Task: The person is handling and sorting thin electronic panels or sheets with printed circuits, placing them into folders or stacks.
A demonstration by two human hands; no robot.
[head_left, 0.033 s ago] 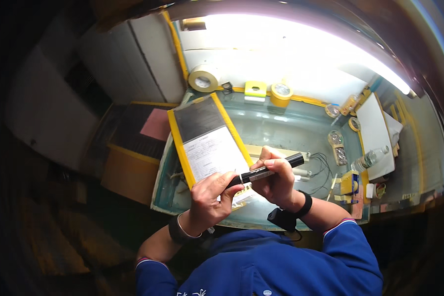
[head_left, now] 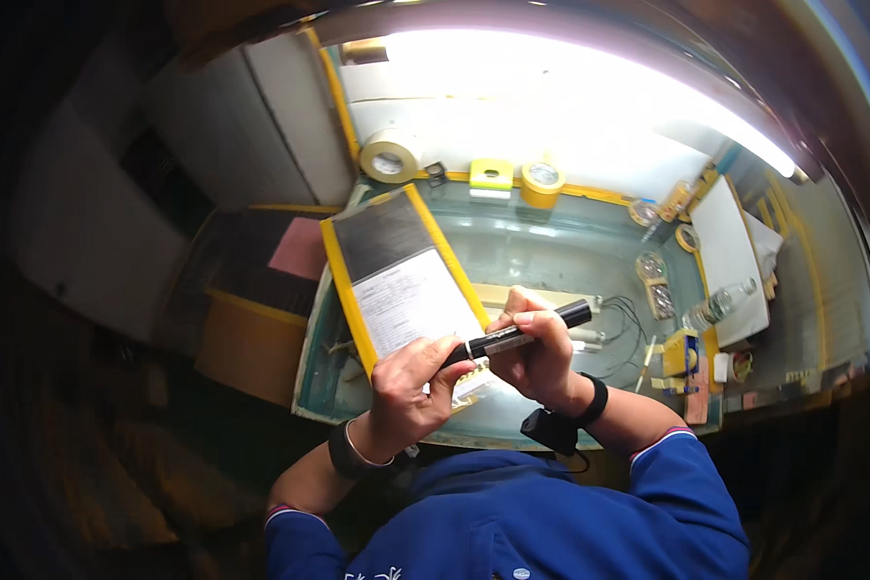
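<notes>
Your left grip [head_left: 412, 389] is clamped on one end of the black marker [head_left: 499, 341]; your right grip [head_left: 539, 363] pinches it farther along, its other end jutting past. Beyond your left grip, a yellow-edged folder [head_left: 390, 240] lies on the surface [head_left: 551, 256].

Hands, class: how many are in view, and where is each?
2: the left hand grips the lower-left end of the black marker; the right hand holds it near its middle.
</notes>
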